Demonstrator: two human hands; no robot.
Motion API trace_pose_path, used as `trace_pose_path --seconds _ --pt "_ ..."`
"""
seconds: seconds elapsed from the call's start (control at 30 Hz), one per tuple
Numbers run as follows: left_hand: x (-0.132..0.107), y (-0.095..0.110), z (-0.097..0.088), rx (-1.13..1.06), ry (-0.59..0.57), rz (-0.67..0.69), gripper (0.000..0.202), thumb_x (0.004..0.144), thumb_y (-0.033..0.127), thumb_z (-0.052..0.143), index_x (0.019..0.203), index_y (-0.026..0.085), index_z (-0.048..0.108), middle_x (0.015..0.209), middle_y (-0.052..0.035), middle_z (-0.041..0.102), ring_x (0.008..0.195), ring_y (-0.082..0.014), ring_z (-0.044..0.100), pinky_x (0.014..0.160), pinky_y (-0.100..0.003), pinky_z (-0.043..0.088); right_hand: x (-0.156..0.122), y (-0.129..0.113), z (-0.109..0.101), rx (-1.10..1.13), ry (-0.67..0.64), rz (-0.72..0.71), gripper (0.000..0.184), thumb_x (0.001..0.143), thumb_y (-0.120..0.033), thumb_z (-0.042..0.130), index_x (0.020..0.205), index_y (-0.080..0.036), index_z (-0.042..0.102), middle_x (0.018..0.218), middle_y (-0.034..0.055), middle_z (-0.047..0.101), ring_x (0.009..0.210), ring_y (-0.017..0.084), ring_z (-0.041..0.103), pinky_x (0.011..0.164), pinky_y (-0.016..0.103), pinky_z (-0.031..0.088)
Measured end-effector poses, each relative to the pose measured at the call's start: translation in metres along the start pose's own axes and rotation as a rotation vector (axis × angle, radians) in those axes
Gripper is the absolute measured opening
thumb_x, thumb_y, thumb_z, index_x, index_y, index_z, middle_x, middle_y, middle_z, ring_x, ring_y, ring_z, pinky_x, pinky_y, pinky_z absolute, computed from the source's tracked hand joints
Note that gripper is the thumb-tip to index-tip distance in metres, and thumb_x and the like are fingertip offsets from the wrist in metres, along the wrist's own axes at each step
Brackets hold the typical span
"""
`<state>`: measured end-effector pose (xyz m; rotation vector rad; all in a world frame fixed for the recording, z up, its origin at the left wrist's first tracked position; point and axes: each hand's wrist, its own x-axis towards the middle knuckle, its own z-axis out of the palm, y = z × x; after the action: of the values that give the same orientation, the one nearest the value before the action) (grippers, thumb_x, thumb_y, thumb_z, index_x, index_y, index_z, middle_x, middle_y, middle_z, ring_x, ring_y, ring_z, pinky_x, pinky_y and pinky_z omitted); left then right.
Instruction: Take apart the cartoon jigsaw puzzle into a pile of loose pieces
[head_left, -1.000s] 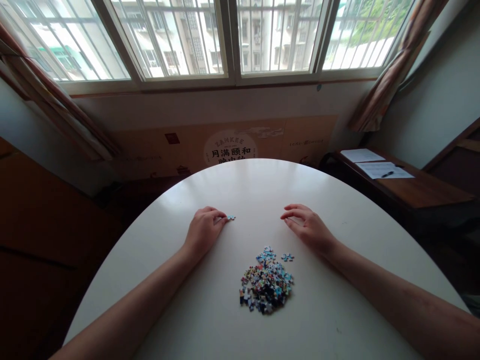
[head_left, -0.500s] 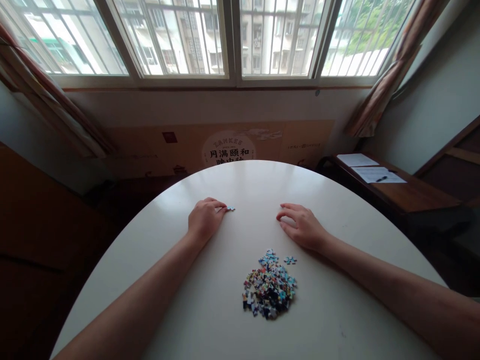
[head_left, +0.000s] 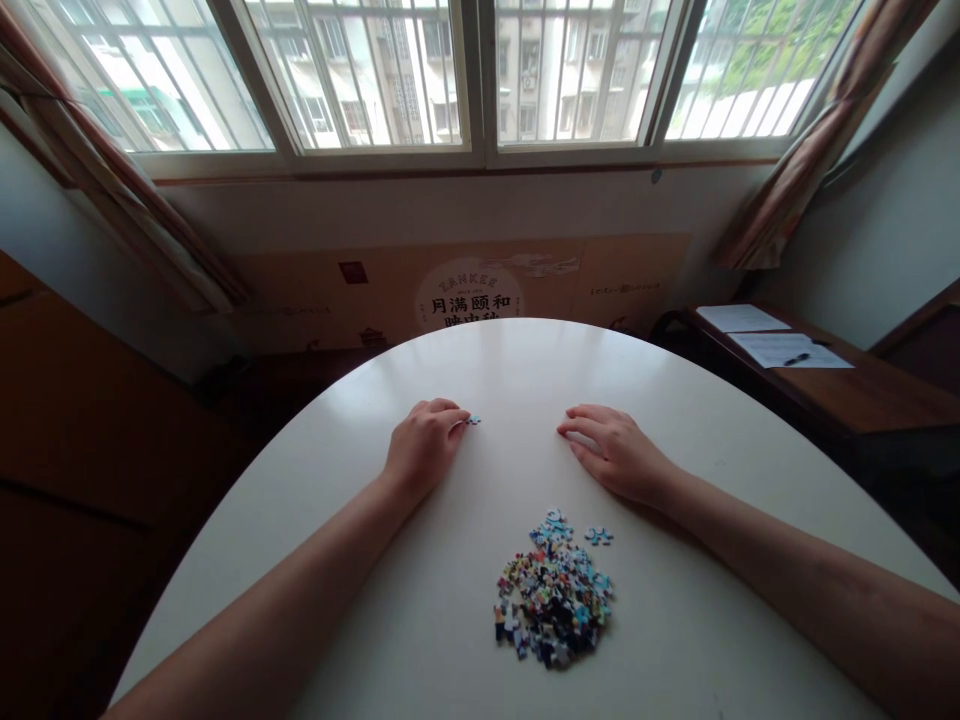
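Observation:
My left hand rests on the white round table, its thumb and fingertips closed on a small light-blue jigsaw piece. Across from it, my right hand lies on the tabletop with its fingers apart and nothing between them. Nearer to me is a heap of mixed-colour jigsaw pieces. A few light-blue pieces lie at the heap's far edge, and another blue piece lies just to the right of these, below my right hand.
Beyond the table stands a wall with a printed tan panel under a barred window. To the right, a brown wooden desk holds papers and a pen. Curtains hang at both sides.
The whole view has shifted slightly, so most things appear a little farther right. My left hand still holds the piece; my right hand's fingers have drawn a little closer together.

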<state>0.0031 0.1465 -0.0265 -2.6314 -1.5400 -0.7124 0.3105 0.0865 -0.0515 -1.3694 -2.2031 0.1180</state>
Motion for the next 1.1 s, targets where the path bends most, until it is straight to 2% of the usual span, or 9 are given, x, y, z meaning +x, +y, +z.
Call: trace_pose_path --seconds 0.23,0.5,0.67,0.77,0.87,0.97,1.1 --pt "0.008 -0.004 0.004 -0.040 -0.050 -0.025 0.023 0.092 0.023 0.058 0.103 0.026 0.078 0.111 -0.0038 0.073 0.103 -0.0282 0.061 0.090 -0.042 0.052 0.001 0.001 0.001 0.001 -0.003 0.018 0.028 0.090 -0.025 0.056 0.114 -0.025 0.070 0.129 0.0086 0.065 0.122 0.028 0.059 0.104 0.052 0.044" --pt "0.014 -0.003 0.008 -0.073 -0.023 -0.107 0.020 0.090 0.025 0.061 0.096 0.028 0.080 0.106 -0.0032 0.074 0.101 -0.0273 0.063 0.085 -0.039 0.053 0.002 -0.001 0.000 -0.005 -0.002 0.030 0.027 0.089 -0.024 0.056 0.111 -0.025 0.071 0.127 0.0082 0.066 0.120 0.029 0.060 0.103 0.053 0.044" --pt "0.015 -0.004 0.013 -0.056 0.006 -0.092 0.019 0.089 0.025 0.061 0.095 0.027 0.080 0.105 -0.0038 0.074 0.100 -0.0285 0.062 0.084 -0.039 0.053 0.001 -0.002 0.000 0.010 0.001 0.037 0.027 0.088 -0.024 0.056 0.110 -0.025 0.072 0.126 0.0079 0.066 0.119 0.029 0.060 0.105 0.052 0.043" --pt "0.014 -0.004 0.013 -0.054 -0.001 -0.098 0.019 0.090 0.025 0.062 0.098 0.026 0.079 0.106 -0.0049 0.074 0.102 -0.0292 0.061 0.087 -0.040 0.052 0.001 -0.002 -0.001 0.013 0.003 0.036 0.027 0.089 -0.024 0.056 0.111 -0.025 0.072 0.127 0.0076 0.066 0.120 0.028 0.060 0.106 0.052 0.043" --pt "0.012 -0.004 0.013 -0.062 0.006 -0.118 0.021 0.090 0.026 0.063 0.108 0.023 0.074 0.107 -0.0071 0.072 0.103 -0.0293 0.061 0.087 -0.040 0.051 0.000 0.000 -0.001 0.013 0.000 0.028 0.027 0.090 -0.025 0.056 0.112 -0.025 0.072 0.127 0.0081 0.066 0.120 0.028 0.060 0.106 0.052 0.044" --pt "0.009 -0.004 0.012 -0.101 0.049 -0.088 0.022 0.090 0.027 0.064 0.111 0.021 0.069 0.102 -0.0078 0.070 0.098 -0.0267 0.061 0.084 -0.039 0.051 -0.001 0.002 0.000 0.035 0.000 0.019 0.027 0.090 -0.025 0.057 0.113 -0.025 0.071 0.127 0.0077 0.066 0.121 0.028 0.060 0.105 0.052 0.045" --pt "0.005 0.000 0.009 -0.141 0.114 0.013 0.013 0.092 0.027 0.060 0.100 0.020 0.068 0.094 -0.0066 0.068 0.091 -0.0235 0.060 0.084 -0.038 0.050 -0.004 -0.001 -0.003 0.124 0.062 -0.053 0.027 0.087 -0.018 0.058 0.108 -0.027 0.072 0.125 0.0055 0.067 0.123 0.025 0.058 0.108 0.050 0.044"
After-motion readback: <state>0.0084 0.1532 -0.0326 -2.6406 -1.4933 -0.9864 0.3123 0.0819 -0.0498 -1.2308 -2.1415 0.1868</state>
